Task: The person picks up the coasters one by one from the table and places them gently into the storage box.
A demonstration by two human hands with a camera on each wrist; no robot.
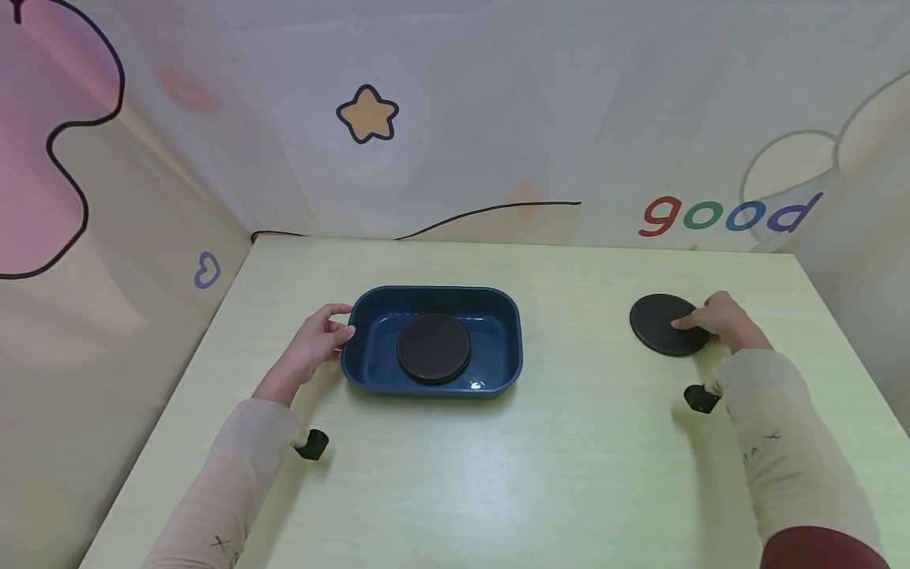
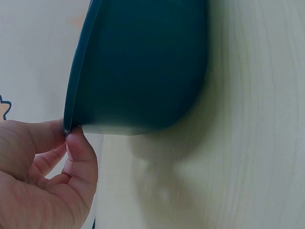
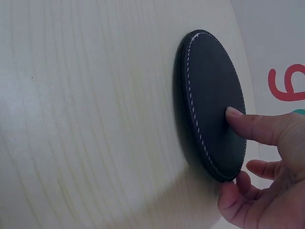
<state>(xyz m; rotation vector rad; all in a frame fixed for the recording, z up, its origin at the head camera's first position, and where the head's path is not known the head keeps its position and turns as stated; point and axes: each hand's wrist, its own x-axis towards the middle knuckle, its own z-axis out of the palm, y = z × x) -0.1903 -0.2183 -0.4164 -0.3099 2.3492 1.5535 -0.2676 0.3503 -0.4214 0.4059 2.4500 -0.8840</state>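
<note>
A blue rectangular dish (image 1: pixel 498 336) stands on the table left of the middle, holding a small stack of round black coasters (image 1: pixel 434 346). At its left end, my left hand (image 1: pixel 313 345) pinches the rim between thumb and fingers; the left wrist view shows the dish's side wall (image 2: pixel 143 67) up close. Off to the right, my right hand (image 1: pixel 727 320) grips another round black coaster (image 1: pixel 657 320) by its right edge. White stitching runs along this coaster's border (image 3: pixel 209 81) in the right wrist view. The thumb lies on its top face, with fingertips at the lower edge.
The pale wood-grain table (image 1: pixel 441 474) reaches back to a printed backdrop (image 1: pixel 483 118) with a star and the word "good". A side wall of the backdrop (image 1: pixel 163 356) borders the table's left edge. Black wrist pieces (image 1: pixel 311 444) stick out under both sleeves.
</note>
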